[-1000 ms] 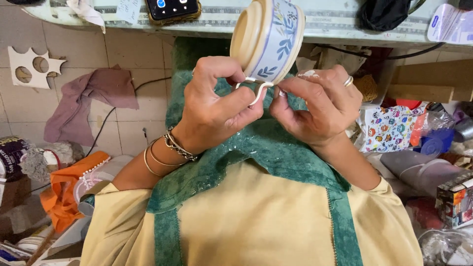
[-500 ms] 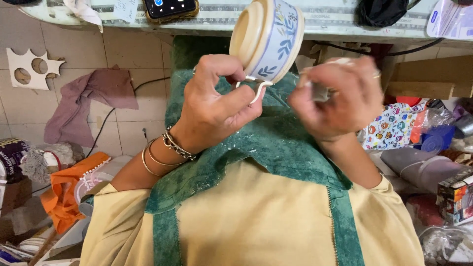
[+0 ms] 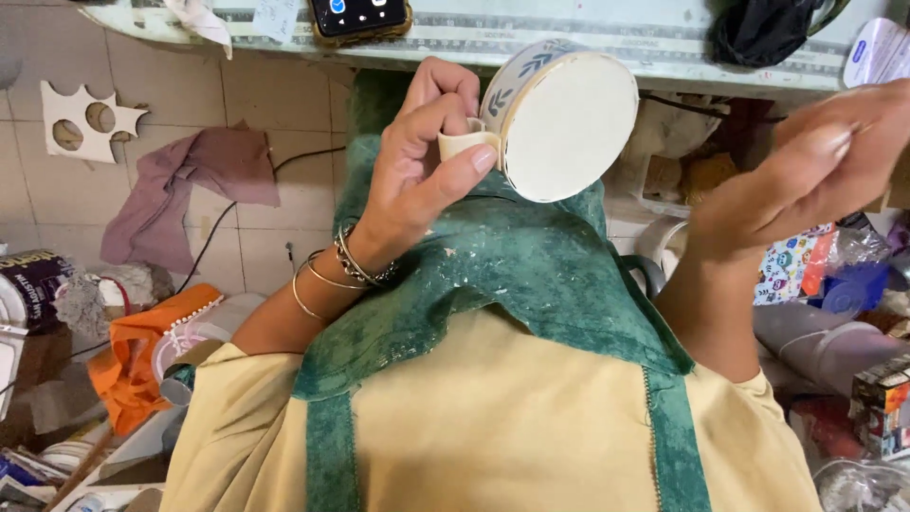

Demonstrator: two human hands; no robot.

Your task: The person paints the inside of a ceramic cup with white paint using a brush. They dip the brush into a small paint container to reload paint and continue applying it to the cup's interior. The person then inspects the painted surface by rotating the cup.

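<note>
Held a cup (image 3: pixel 559 118) up by its handle in the left hand (image 3: pixel 422 166), thumb and fingers pinched around it, pale bottom turned toward the camera, blue leaf pattern along the side. Kept it just below the table edge (image 3: pixel 607 43), above the green apron (image 3: pixel 512 275). Lifted the right hand (image 3: pixel 806 171) off to the side, well apart from the cup, blurred, fingers loose, grasping nothing visible.

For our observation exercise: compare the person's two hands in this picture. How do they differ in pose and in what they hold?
The left hand grips the cream handle of a leaf-patterned cup; the right hand is raised apart from it, seemingly empty. The left hand's fingers curl; the right hand's lie straighter. The left wrist wears bracelets; the right wrist is bare. Both are bare-skinned.
</note>
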